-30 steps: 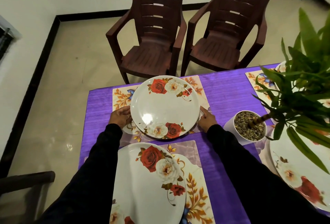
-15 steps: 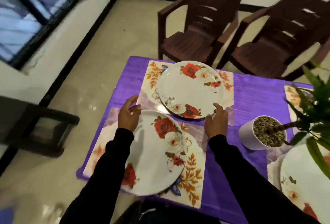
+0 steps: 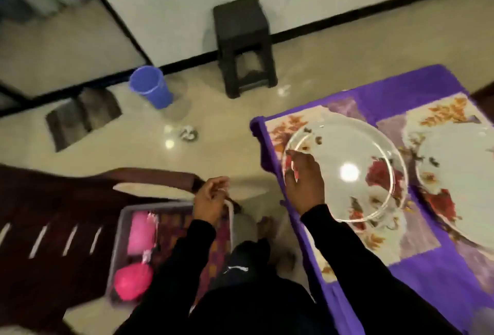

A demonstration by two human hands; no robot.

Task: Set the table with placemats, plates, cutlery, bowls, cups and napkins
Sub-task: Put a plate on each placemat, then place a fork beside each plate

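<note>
Blurry picture. Left hand [image 3: 211, 201] over the gray tray [image 3: 120, 238] on the dark chair [image 3: 50, 227], fingers curled, can't tell if holding anything. Right hand [image 3: 304, 182] loose above the edge of the flowered plate [image 3: 347, 147], on a placemat [image 3: 417, 238] on the purple table [image 3: 417, 83].

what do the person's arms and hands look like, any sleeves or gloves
Both arms are covered by long black sleeves ending at the wrists. The left hand and right hand are bare, with no gloves. The frame is too blurred to tell about rings or a watch.
</note>
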